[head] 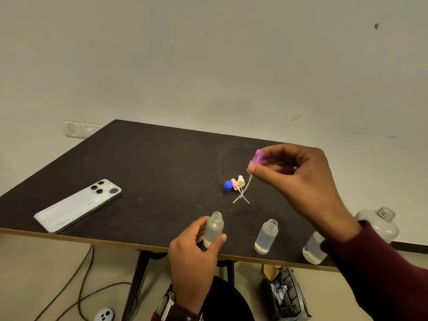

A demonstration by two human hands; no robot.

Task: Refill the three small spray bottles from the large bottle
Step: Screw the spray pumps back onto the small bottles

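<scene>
Three small clear bottles stand uncapped along the near edge of the dark table. My left hand grips the left small bottle. The middle small bottle stands free, and the right one, with purple flower print, is partly behind my right forearm. My right hand pinches a purple spray head with its dip tube hanging, raised above the table. The large bottle stands open at the far right edge. A pink spray head, a cream spray head and a blue cap lie mid-table.
A white phone lies face down on the table's left part. Under the table are cables, a white plug and a black mesh bin with paper scraps. A plain wall rises behind the table.
</scene>
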